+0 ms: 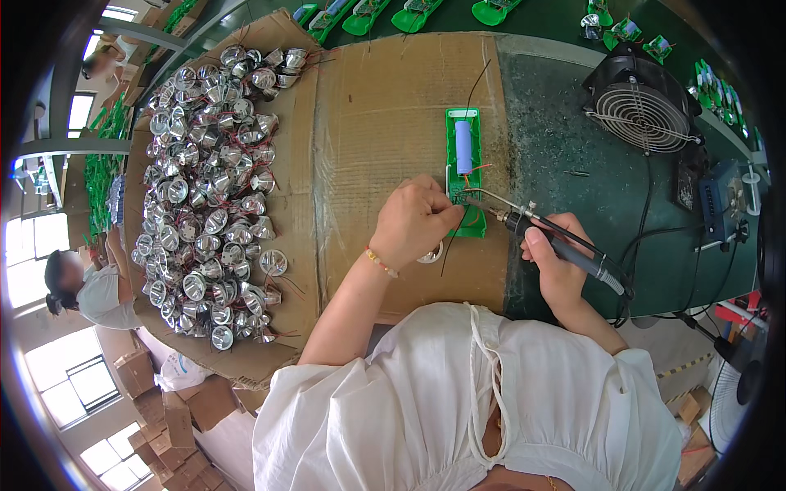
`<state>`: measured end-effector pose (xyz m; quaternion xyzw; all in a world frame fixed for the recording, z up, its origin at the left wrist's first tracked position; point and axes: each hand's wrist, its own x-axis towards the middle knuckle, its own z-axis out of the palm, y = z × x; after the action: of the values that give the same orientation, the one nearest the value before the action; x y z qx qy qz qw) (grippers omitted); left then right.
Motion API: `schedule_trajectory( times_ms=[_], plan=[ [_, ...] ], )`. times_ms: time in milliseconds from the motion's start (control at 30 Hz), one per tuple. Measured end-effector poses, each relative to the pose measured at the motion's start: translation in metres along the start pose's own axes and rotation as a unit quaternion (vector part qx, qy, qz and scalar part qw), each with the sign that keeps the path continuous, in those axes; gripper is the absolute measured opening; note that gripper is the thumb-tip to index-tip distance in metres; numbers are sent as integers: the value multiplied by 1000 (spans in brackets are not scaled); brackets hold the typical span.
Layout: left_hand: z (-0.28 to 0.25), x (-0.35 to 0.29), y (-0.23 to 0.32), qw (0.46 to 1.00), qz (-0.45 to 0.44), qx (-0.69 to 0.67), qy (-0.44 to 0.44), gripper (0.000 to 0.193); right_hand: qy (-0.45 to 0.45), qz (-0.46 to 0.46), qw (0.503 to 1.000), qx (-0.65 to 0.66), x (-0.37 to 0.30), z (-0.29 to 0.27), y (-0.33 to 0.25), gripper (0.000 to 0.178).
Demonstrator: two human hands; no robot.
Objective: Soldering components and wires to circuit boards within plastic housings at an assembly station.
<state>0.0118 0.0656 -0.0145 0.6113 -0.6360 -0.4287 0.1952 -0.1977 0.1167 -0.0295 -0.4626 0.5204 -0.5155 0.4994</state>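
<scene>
A green plastic housing [451,168] lies on the cardboard in front of me, with a blue cylindrical battery [463,147] and thin wires inside. My left hand [416,214] is closed in a pinch at the housing's lower left side; whatever its fingertips hold is hidden. Partly covered by that hand, a silver reflector cup [431,253] rests below it. My right hand [557,255] grips a soldering iron [565,250] with a thin curved metal tube attached. The iron points left, its tip close to the housing's lower part and my left fingertips.
Many silver reflector cups [209,188] with red wires fill a cardboard tray at left. A black fan [643,114] stands at back right, near a blue box-shaped unit [725,204] and black cables. More green housings [417,15] line the far edge. Another person [94,286] is at far left.
</scene>
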Motion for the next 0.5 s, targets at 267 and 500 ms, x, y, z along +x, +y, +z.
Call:
schedule_trajectory(
  times_ms=[267, 500],
  plan=[
    [0, 1, -3, 1000, 12, 5, -7, 15, -11, -78, 994, -79, 3, -1, -6, 15],
    [-4, 5, 1, 999, 21, 7, -35, 15, 2, -88, 993, -74, -1, -2, -4, 16]
  ],
)
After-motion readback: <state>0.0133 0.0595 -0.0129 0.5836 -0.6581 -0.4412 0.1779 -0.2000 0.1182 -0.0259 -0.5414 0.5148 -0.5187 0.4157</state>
